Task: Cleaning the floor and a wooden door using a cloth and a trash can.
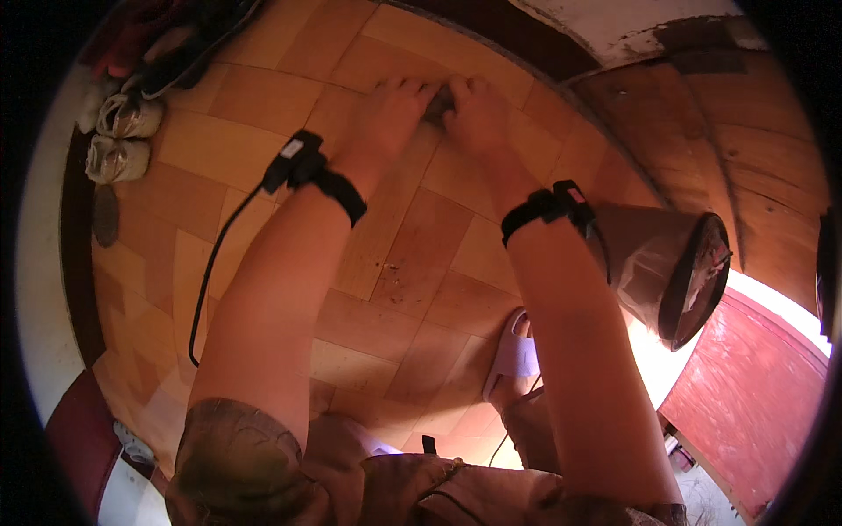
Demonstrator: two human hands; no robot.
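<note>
Both my arms reach forward over the wood-patterned floor (408, 243). My left hand (395, 115) and my right hand (475, 115) come close together near the top of the view. Between their fingers is a small dark item (439, 105), blurred, its kind unclear. The fingers of my right hand lie against it; the fingertips of my left hand are at its other side, and whether they grip it cannot be told. A black strap with a small device sits on each wrist, and a cable runs from the left one.
Right of my right forearm stands a lined waste bin (648, 269), near a red panel (750, 394) and a wooden board (717, 144). Pale shoes (118, 158) and dark clothing or bags (191, 46) lie at the left. A lilac slipper (516, 352) is on a foot below.
</note>
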